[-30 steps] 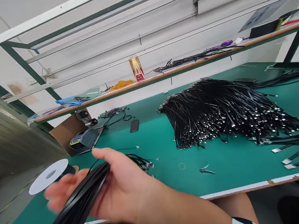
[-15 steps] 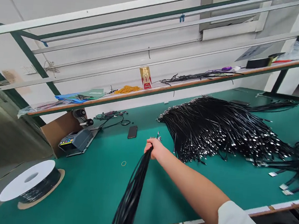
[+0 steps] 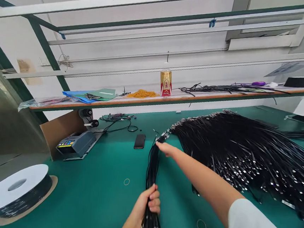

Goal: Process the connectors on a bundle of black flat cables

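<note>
A bundle of black cables [image 3: 152, 167] runs from the middle of the bench toward its near edge, with metal-tipped connectors at both ends. My left hand [image 3: 148, 200] is closed round its lower part, just above the near connectors. Near the far end, my right hand [image 3: 166, 149] grips the same bundle from the right; its fingers are partly hidden. Just beyond that hand, the bundle's far tips lie close to a large pile of black cables [image 3: 219, 137]. Left of the bundle lies a yellow rubber band [image 3: 126, 181], and a pale one [image 3: 201, 226] lies to its right.
A black phone [image 3: 139, 141] lies beyond the bundle. At left are a white-flanged spool [image 3: 12, 188] and a grey machine with coloured buttons [image 3: 77, 143]. The shelf [image 3: 132, 100] above holds a gold-red can [image 3: 165, 83], yellow rubber bands [image 3: 142, 94] and loose cables.
My left hand has come into view, gripping the bundle's lower part. The bundle now lies more upright in view. The view has turned left, and a hand at the right edge is gone from sight.
</note>
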Demonstrator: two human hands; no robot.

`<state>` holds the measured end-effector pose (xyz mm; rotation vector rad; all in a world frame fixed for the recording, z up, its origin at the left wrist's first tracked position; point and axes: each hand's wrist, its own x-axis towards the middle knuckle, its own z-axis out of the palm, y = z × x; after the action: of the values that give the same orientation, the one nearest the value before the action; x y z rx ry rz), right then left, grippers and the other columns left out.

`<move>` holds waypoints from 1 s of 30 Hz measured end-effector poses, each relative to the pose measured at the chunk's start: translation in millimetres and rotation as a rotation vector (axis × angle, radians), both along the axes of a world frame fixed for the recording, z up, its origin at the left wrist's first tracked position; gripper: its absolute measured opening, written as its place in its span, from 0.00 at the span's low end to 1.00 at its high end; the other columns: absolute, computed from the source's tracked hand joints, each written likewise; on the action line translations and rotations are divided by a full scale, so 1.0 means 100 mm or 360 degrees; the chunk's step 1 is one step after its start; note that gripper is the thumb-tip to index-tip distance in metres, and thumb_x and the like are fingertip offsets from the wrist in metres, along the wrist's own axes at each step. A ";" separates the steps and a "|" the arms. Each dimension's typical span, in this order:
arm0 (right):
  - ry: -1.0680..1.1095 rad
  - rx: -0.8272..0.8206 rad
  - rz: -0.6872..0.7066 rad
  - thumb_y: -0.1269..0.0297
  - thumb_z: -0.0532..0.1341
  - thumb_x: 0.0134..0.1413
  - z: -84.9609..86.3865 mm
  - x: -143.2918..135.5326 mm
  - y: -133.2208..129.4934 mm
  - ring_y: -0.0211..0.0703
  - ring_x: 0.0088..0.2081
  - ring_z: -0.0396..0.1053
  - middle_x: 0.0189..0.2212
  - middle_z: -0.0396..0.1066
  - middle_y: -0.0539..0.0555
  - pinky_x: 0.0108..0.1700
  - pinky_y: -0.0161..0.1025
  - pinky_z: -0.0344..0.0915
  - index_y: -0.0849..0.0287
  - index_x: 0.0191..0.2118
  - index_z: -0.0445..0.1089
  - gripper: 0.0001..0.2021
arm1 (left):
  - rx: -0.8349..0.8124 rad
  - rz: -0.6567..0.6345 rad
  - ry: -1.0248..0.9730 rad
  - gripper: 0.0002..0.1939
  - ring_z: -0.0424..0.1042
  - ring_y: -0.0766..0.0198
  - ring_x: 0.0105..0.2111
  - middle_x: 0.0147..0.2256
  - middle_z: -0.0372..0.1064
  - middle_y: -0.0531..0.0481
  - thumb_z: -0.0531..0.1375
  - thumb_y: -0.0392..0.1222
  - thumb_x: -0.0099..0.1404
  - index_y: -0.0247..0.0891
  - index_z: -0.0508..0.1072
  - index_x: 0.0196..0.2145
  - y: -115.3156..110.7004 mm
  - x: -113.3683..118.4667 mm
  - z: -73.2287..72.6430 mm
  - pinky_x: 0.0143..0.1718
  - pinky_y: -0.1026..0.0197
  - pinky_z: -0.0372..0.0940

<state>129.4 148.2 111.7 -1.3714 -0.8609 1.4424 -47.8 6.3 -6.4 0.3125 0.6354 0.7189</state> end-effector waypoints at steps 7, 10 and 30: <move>-0.0559 0.0214 0.0310 0.61 0.66 0.60 -0.61 -0.15 -1.20 0.50 0.51 0.71 0.52 0.71 0.58 0.55 0.52 0.68 0.60 0.53 0.70 0.18 | 0.0091 0.0144 -0.0185 0.10 0.51 0.75 0.13 0.18 0.51 0.63 0.57 0.42 0.73 0.35 0.68 0.34 0.37 0.17 0.02 0.14 0.72 0.50; -0.0591 0.0326 0.0391 0.62 0.66 0.58 -0.79 -0.24 -1.77 0.47 0.44 0.73 0.45 0.76 0.55 0.50 0.43 0.69 0.56 0.54 0.72 0.18 | 0.0093 0.0117 -0.0128 0.07 0.61 0.72 0.16 0.20 0.58 0.60 0.58 0.42 0.71 0.35 0.70 0.37 0.23 0.10 0.05 0.17 0.70 0.59; -0.1108 0.1006 0.0061 0.72 0.57 0.60 -1.16 -0.14 -2.00 0.49 0.52 0.67 0.52 0.63 0.59 0.56 0.49 0.68 0.55 0.54 0.67 0.17 | 0.0176 0.0033 0.0130 0.24 0.79 0.50 0.45 0.49 0.78 0.36 0.57 0.33 0.67 0.28 0.68 0.60 0.11 0.10 0.19 0.49 0.52 0.72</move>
<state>115.6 -51.3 -4.2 -1.3461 -1.6230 0.5871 -37.3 17.5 12.7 0.4395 0.6782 0.7653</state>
